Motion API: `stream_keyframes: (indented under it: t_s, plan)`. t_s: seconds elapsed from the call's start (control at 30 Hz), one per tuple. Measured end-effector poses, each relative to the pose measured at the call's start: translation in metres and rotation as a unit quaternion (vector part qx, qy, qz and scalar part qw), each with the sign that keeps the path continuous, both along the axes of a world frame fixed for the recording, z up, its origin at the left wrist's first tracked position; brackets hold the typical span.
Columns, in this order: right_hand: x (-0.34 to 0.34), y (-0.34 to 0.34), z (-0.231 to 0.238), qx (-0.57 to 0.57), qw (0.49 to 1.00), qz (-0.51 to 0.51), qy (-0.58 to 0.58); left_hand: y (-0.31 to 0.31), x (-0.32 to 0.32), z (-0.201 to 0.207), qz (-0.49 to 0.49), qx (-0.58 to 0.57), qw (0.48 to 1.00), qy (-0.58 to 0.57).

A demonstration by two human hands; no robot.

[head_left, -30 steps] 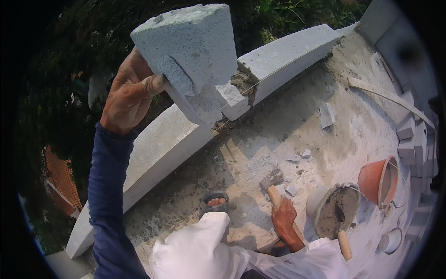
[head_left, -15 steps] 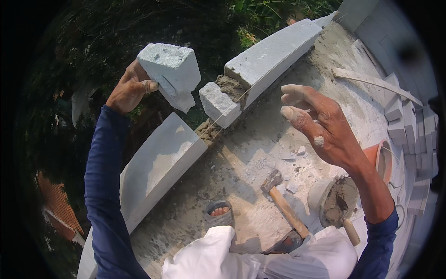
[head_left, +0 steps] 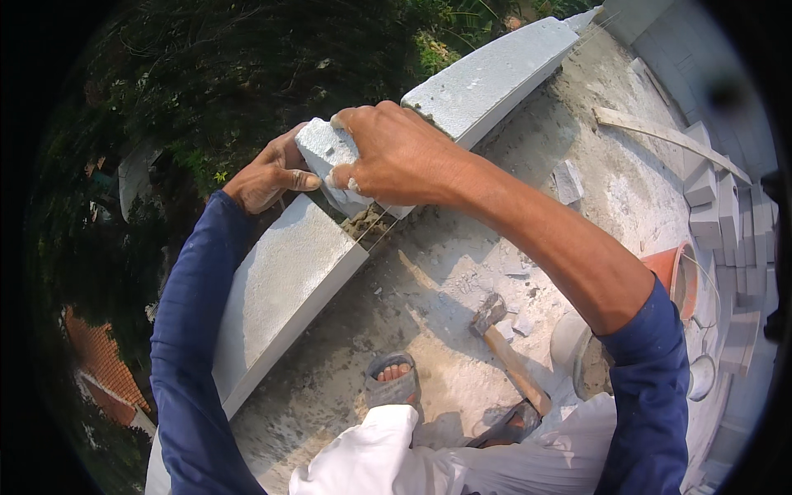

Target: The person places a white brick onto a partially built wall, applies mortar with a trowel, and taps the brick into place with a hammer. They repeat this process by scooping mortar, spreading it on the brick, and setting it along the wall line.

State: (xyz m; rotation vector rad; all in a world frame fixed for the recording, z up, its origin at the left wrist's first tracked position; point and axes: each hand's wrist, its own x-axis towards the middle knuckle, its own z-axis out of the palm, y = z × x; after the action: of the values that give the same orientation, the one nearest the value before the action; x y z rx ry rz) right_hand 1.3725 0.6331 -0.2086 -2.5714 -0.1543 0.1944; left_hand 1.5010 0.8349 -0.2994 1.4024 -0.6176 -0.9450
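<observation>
Both my hands are closed on a broken piece of white lightweight block (head_left: 318, 142) over the gap in a low block wall. My left hand (head_left: 266, 175) grips its outer left side, thumb toward me. From the right, my right hand (head_left: 398, 157) reaches across with fingers bent over its top, hiding much of the piece and the gap. Before the gap lies a long wall block (head_left: 285, 268); beyond it, another wall block (head_left: 495, 78). Grey mortar (head_left: 363, 227) shows below the piece, beside a thin string line (head_left: 381, 229).
A wood-handled hammer (head_left: 513, 367) and block chips lie by my sandaled foot (head_left: 392, 375). A mortar-filled pail (head_left: 592, 371) is partly behind my right sleeve, near an orange bucket (head_left: 683, 285). Stacked blocks (head_left: 726, 219) and a wooden strip (head_left: 660, 142) stand right. Dark foliage drops away left.
My left hand has brought the block piece down and right to the gap. My right hand has moved left and taken hold too. A white chunk now lies on the floor beyond my right forearm.
</observation>
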Motion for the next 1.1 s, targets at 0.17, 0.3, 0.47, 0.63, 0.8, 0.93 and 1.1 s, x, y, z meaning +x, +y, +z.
stream_keyframes:
  t_s: [0.17, 0.3, 0.47, 0.63, 0.8, 0.93, 1.1]
  plan:
    - [-0.009, 0.003, -0.029, 0.013, 0.999, 0.015, -0.037, -0.002, -0.001, -0.007, -0.033, 0.02, 0.999, 0.037]
    - [-0.012, 0.004, -0.039, 0.016, 0.999, 0.014, -0.046, 0.0, -0.003, -0.011, -0.043, 0.026, 0.998, 0.027]
    - [-0.014, 0.007, -0.044, 0.006, 0.999, 0.015, -0.042, 0.002, -0.004, -0.011, -0.068, 0.052, 0.996, 0.028]
    - [-0.017, 0.007, -0.049, 0.022, 0.999, 0.015, -0.038, 0.003, -0.006, -0.018, -0.071, 0.05, 0.996, 0.029]
    - [-0.022, 0.006, -0.043, 0.006, 1.0, 0.01, -0.011, 0.004, -0.007, -0.016, -0.106, -0.038, 0.984, 0.139]
    - [-0.022, 0.001, -0.039, -0.012, 0.999, 0.015, 0.025, -0.001, -0.013, -0.016, -0.055, 0.141, 0.988, -0.008]
    - [-0.013, -0.021, -0.038, 0.014, 0.992, -0.002, -0.126, 0.0, -0.016, -0.02, -0.021, 0.162, 0.986, -0.027]
